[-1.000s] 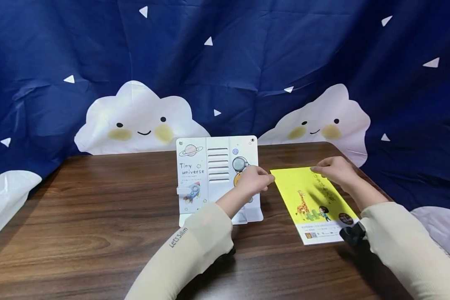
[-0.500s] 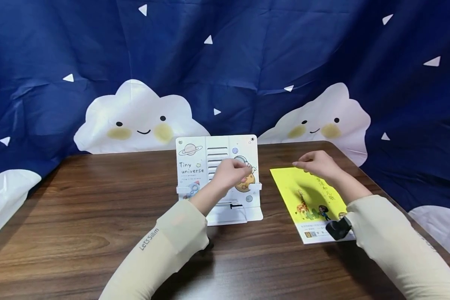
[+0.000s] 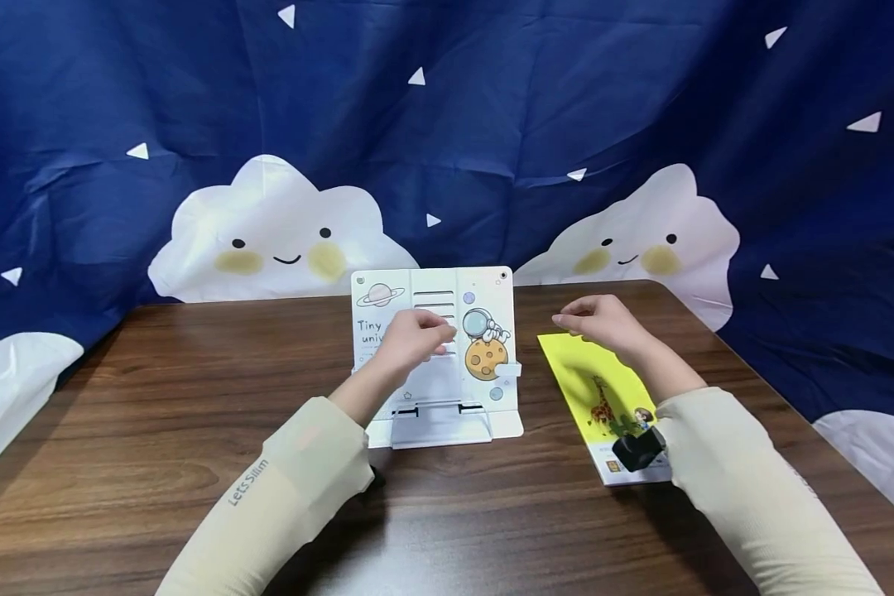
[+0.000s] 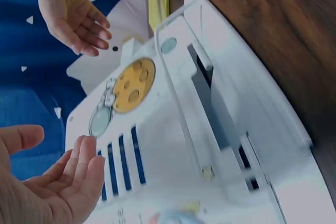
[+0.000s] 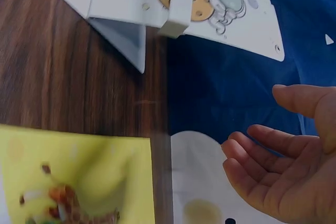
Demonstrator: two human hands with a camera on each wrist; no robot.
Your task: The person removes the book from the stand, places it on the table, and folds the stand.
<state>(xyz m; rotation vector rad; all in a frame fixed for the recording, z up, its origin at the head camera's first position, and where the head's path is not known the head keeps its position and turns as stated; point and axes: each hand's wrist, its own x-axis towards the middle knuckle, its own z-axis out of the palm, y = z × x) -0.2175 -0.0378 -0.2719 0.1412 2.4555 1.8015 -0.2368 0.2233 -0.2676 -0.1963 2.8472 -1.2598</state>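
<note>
A white book stand (image 3: 435, 382) with a planet, an astronaut and slots printed or cut in it stands upright in the head view. My left hand (image 3: 413, 338) hovers in front of its panel, fingers relaxed, holding nothing. Seen from the left wrist, that hand's thumb and fingers (image 4: 79, 174) are apart beside the slots. To the right lies a yellow book (image 3: 584, 385) with a giraffe on its cover. Over its top edge floats my right hand (image 3: 607, 323), with an empty palm and loosely bent fingers (image 5: 262, 150) in the right wrist view. My right forearm hides part of the cover.
The dark wooden table (image 3: 216, 397) extends around both things. Behind it hangs a blue cloth (image 3: 462, 124) with smiling white clouds (image 3: 268, 223). Small clips (image 3: 508, 370) stick out from the stand's side, and a ledge (image 3: 441, 426) juts forward at its foot.
My left hand has moved left across the front of the stand, uncovering the astronaut. The right hand has lifted off the book's upper edge and shifted left. Book and stand stay in place.
</note>
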